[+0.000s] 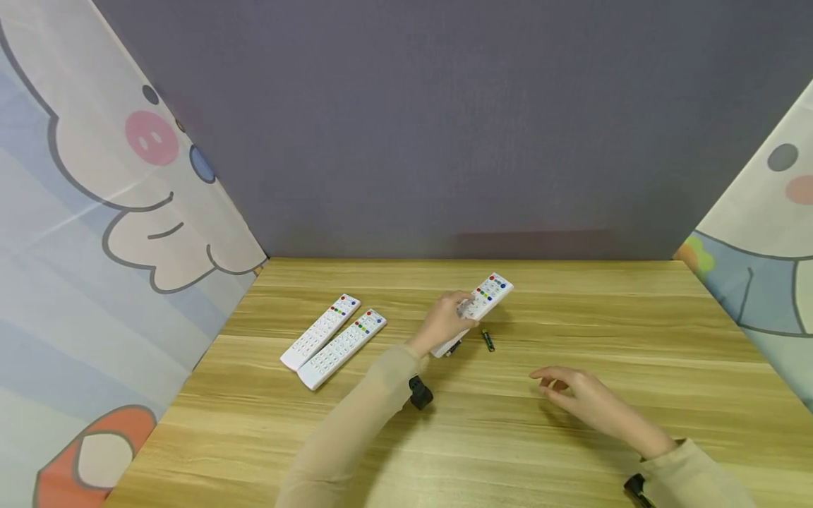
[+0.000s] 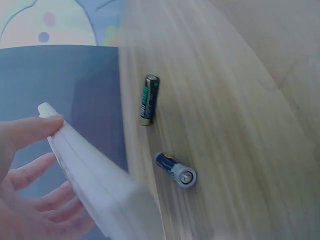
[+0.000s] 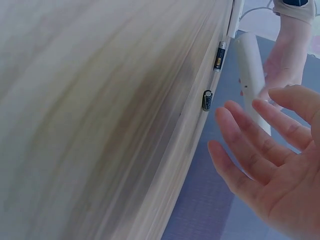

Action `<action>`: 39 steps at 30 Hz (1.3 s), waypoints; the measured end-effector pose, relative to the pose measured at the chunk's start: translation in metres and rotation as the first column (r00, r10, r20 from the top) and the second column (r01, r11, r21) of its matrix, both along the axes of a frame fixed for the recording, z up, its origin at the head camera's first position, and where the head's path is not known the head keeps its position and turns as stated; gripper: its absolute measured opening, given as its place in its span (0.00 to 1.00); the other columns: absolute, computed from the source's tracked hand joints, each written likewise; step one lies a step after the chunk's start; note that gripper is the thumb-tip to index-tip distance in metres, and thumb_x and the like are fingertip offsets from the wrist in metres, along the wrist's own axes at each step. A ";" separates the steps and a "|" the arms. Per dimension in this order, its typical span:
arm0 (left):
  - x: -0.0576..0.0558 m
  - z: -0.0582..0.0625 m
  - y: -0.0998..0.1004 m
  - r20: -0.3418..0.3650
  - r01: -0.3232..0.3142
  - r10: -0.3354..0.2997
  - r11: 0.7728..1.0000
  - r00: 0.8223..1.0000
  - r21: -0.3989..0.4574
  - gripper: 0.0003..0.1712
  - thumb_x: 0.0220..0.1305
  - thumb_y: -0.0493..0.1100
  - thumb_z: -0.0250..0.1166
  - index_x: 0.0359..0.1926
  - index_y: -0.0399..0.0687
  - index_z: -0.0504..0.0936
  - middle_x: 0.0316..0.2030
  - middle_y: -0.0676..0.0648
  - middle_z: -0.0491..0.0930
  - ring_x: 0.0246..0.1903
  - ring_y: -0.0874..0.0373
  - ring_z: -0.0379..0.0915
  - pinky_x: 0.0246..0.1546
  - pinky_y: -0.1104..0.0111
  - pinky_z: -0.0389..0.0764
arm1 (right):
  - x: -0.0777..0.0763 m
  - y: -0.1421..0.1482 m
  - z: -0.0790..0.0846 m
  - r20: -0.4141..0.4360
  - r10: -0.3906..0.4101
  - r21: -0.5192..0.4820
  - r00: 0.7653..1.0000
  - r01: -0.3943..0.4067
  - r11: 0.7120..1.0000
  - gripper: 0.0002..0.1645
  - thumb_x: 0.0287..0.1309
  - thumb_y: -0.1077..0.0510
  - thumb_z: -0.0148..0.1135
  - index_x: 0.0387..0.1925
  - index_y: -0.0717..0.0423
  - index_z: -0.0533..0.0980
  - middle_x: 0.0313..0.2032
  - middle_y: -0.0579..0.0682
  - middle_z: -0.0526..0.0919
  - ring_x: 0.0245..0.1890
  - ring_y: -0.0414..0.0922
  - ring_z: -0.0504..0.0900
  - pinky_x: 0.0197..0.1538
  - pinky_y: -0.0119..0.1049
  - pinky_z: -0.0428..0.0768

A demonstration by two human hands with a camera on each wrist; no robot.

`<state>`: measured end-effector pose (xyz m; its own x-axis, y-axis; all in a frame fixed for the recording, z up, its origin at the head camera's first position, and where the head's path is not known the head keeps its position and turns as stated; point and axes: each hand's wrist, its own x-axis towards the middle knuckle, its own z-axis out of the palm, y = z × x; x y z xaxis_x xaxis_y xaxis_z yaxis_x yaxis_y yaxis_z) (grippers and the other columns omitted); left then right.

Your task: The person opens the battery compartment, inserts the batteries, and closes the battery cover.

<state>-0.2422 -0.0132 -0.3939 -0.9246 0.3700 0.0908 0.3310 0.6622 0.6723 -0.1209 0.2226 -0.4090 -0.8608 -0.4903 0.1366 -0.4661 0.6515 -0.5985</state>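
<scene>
My left hand (image 1: 442,322) grips a white remote control (image 1: 488,295), thumb on one edge and fingers across its button face. In the left wrist view the remote (image 2: 95,175) is tilted and raised over the table. Beneath it lie two batteries: a dark green one (image 1: 488,340) and a dark one with a silvery end (image 2: 176,170), partly hidden by the remote in the head view. My right hand (image 1: 581,396) hovers above the table to the right of the batteries, its fingers loosely bent with nothing in them.
Two more white remotes, one farther left (image 1: 320,331) and one beside it (image 1: 341,349), lie slanted side by side on the wooden table (image 1: 470,451). A dark grey panel (image 1: 406,127) rises along the back edge, with cartoon-printed cloth (image 1: 82,233) on the left side.
</scene>
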 end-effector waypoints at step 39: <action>0.042 0.011 -0.028 0.478 -0.256 -0.402 0.492 0.781 0.832 0.25 0.55 0.28 0.55 0.55 0.39 0.62 0.43 0.42 0.69 0.39 0.55 0.71 0.43 0.61 0.76 | 0.012 -0.037 0.016 -0.117 -0.052 -0.086 0.992 0.042 0.995 0.13 0.56 0.57 0.56 0.43 0.56 0.76 0.36 0.44 0.80 0.35 0.33 0.75 0.36 0.38 0.80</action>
<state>-0.2007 -0.0409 -0.3828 -0.8685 0.4837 -0.1082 -0.2936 -0.3263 0.8985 -0.1087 0.1860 -0.3934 -0.8577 -0.4322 0.2784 -0.5074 0.6245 -0.5938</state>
